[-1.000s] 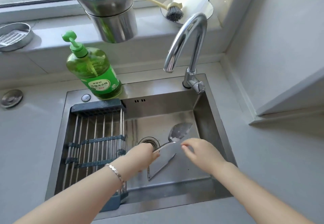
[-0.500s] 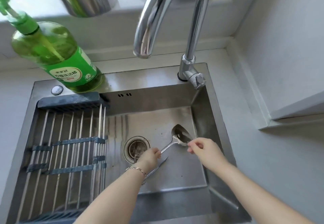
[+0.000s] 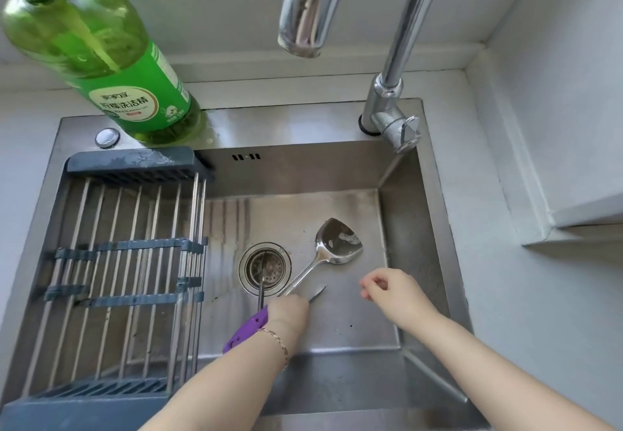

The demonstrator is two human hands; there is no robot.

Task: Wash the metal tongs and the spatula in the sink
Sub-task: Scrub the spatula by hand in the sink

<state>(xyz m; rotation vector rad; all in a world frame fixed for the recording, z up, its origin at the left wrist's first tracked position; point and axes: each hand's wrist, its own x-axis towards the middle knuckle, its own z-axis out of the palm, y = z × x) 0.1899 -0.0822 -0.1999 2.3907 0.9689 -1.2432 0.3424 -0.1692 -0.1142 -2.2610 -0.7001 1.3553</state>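
the left hand (image 3: 289, 312) is low in the sink (image 3: 418, 215), fingers curled shut around the tongs (image 3: 260, 287); the purple grip juts back beside the wrist, one metal arm reaches over the drain (image 3: 265, 268), another tip pokes out to the right. the right hand (image 3: 392, 290) hovers just beside, empty, fingers loosely curled. the spatula (image 3: 332, 245) lies on the sink floor, blade far right, handle running toward the left hand. rack (image 3: 128, 262) spans the left side. soap bottle (image 3: 101, 56) and tap (image 3: 313, 2) at the back.
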